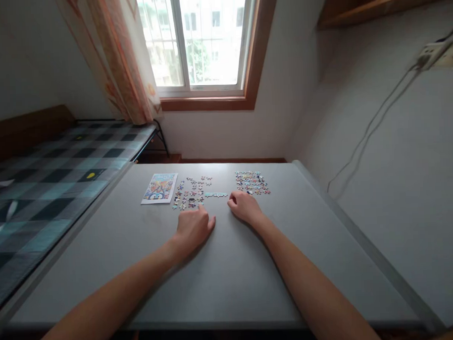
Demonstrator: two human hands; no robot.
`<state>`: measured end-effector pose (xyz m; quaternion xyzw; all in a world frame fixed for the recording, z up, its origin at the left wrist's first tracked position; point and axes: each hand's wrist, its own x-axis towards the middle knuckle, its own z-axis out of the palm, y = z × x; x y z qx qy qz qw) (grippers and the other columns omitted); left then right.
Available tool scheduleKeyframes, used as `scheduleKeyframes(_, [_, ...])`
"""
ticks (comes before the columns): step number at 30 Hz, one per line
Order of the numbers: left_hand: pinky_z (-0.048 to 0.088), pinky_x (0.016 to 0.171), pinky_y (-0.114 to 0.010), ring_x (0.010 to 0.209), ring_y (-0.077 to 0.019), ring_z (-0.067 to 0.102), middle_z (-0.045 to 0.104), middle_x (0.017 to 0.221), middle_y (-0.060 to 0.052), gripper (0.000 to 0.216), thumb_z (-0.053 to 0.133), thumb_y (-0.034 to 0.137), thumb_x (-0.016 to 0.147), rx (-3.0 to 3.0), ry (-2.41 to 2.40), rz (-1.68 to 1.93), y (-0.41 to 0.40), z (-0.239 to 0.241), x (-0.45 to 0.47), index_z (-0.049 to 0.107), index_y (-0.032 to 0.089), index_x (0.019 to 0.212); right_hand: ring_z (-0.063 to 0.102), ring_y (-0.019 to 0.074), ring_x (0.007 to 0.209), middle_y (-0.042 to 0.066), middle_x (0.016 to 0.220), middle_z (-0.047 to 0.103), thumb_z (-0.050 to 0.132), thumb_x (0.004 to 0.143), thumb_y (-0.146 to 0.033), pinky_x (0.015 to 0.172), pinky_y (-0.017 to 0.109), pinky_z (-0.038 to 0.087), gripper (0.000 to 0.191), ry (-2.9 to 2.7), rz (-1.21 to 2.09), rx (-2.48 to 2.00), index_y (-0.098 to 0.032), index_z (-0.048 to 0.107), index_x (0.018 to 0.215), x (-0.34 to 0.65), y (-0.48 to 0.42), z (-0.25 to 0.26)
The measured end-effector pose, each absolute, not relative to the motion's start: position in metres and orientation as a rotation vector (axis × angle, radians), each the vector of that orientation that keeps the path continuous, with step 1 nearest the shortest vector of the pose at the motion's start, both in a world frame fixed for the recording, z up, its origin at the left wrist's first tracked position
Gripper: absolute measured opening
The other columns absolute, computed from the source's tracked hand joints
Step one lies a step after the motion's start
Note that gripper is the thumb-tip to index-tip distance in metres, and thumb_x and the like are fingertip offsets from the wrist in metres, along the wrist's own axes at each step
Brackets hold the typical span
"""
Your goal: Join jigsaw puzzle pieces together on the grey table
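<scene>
At the far left, a checked bed [110,151] stands alongside the grey table [223,289]. Toward the table's far side lies a printed sheet [160,188] with a colourful picture, flat and apart from the hands. Just right of it, loose puzzle pieces [192,200] are spread in an uneven patch.

The left hand [193,224] rests at the near edge of that patch, thumb standing out to the right and the other fingers mostly folded under; whether a fingertip touches a piece, or anything is held, I cannot tell.

Next comes a short pale-blue strip [216,194] of pieces that look joined in a row — the only part I would call assembled. The right hand [245,206] sits just beside its right end, fingers curled in close; they hide whatever may be between them.

Beyond that hand, farther right, lies a second batch of pieces [251,181], seemingly all loose. So I'd judge it early going — one narrow row together, nearly everything else, on both sides, unjoined.
</scene>
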<state>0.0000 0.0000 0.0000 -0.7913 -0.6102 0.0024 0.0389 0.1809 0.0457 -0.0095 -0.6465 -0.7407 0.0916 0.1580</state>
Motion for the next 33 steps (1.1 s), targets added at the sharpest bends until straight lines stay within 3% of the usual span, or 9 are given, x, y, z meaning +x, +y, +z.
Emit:
scheduleKeyframes(10, [0.044,0.062,-0.033,0.076,-0.0288,0.066,0.069,0.084,-0.020,0.061,0.032,0.047,0.091,-2.450,-1.871,0.034,-0.002,-0.002,0.002,0.048,0.003,0.129,0.056,0.0155,0.072,0.005,0.082,0.067,0.048,0.081,-0.024,0.062,0.025,0.031,0.017,-2.105,0.251,-1.820,-0.019,0.064,0.078,0.181,0.048,-0.014])
scheduleKeyframes(18, [0.043,0.064,-0.031,0.074,-0.0262,0.066,0.070,0.080,-0.015,0.056,0.030,0.042,0.093,-2.501,-1.816,0.051,-0.005,-0.004,0.006,0.034,0.015,0.141,0.056,0.0158,0.072,0.006,0.082,0.066,0.048,0.081,-0.023,0.062,0.025,0.032,0.016,-2.108,0.237,-1.809,-0.019,0.063,0.079,0.181,0.047,-0.013])
scheduleKeyframes(22, [0.044,0.064,-0.032,0.072,-0.0268,0.066,0.070,0.078,-0.015,0.059,0.031,0.042,0.092,-2.482,-1.822,0.033,-0.005,-0.003,0.007,0.029,0.012,0.143,0.055,0.0153,0.071,0.005,0.080,0.065,0.049,0.080,-0.021,0.063,0.025,0.033,0.015,-2.114,0.232,-1.755,-0.019,0.063,0.078,0.181,0.047,-0.014])
scheduleKeyframes(27, [0.044,0.064,-0.032,0.074,-0.0275,0.066,0.069,0.082,-0.018,0.056,0.033,0.042,0.092,-2.487,-1.849,0.037,-0.005,-0.001,0.008,0.042,0.009,0.135,0.053,0.0111,0.069,0.002,0.086,0.062,0.048,0.083,-0.019,0.067,0.022,0.037,0.015,-2.179,0.300,-1.478,-0.020,0.063,0.085,0.175,0.043,-0.015])
scheduleKeyframes(33, [0.045,0.063,-0.034,0.074,-0.0287,0.067,0.070,0.081,-0.015,0.048,0.030,0.041,0.092,-2.527,-1.789,0.016,-0.006,0.000,0.008,0.049,0.016,0.129,0.052,0.0099,0.068,0.001,0.084,0.057,0.055,0.085,-0.033,0.068,0.022,0.038,0.015,-2.220,0.319,-1.422,-0.021,0.065,0.086,0.171,0.042,-0.018])
